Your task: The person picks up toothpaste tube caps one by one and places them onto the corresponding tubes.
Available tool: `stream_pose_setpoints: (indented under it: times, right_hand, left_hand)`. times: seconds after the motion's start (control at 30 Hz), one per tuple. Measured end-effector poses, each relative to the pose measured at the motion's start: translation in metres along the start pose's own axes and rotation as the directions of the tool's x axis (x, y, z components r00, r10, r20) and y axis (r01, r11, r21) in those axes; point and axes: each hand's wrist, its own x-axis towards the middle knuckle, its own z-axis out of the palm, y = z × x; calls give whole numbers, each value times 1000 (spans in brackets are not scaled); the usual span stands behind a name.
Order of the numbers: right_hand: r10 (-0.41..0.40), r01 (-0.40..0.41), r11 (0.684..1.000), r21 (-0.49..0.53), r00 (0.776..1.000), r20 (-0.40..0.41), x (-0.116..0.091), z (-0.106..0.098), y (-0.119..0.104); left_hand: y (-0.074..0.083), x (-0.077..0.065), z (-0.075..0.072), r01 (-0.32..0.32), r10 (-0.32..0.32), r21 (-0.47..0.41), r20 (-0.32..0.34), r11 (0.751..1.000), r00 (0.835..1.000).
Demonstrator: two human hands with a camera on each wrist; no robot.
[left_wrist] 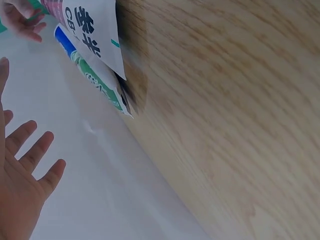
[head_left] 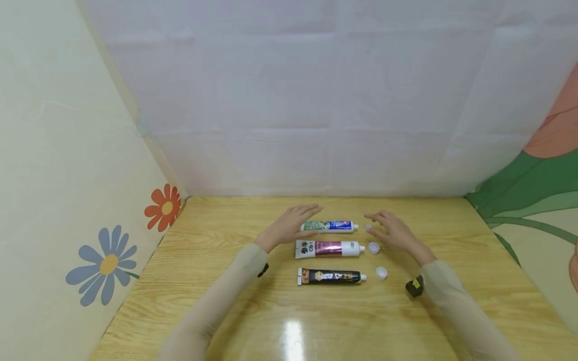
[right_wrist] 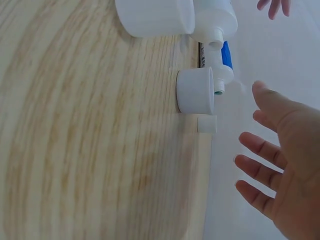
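Three toothpaste tubes lie in a column on the table, their uncapped nozzles to the right. The farthest is the blue and green tube (head_left: 338, 226), the middle one the white and purple tube (head_left: 328, 248), the nearest the black tube (head_left: 331, 277). Beside the nozzles sit a small white cap (head_left: 368, 227), a middle white cap (head_left: 374, 247) and a near white cap (head_left: 381, 273). My left hand (head_left: 289, 225), fingers extended, hovers by the left end of the farthest tube and partly covers it. My right hand (head_left: 392, 229) spreads its fingers near the small cap, holding nothing.
The wooden table (head_left: 217, 225) meets a white cloth-like backdrop (head_left: 325, 125) behind. A flower-painted wall (head_left: 108, 263) borders the left side, and another painted panel (head_left: 533, 200) the right. A dark wrist device (head_left: 414, 286) hangs below my right sleeve.
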Motion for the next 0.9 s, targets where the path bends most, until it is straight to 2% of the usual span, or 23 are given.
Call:
stream_pose_setpoints:
  times: [0.3,0.57,0.9]
  right_hand:
    - [32,-32,999,6,999,11,5,-1,3]
    - [47,-47,999,19,999,21,5,-1,5]
    - [116,-123,983,138,991,59,1,6,8]
  left_hand:
    - [-5,6,5,0,0,18,13,1000,1000]
    - [-9,8,9,19,-18,-17,27,1000,999]
    - [-10,7,18,32,-31,-21,64,999,997]
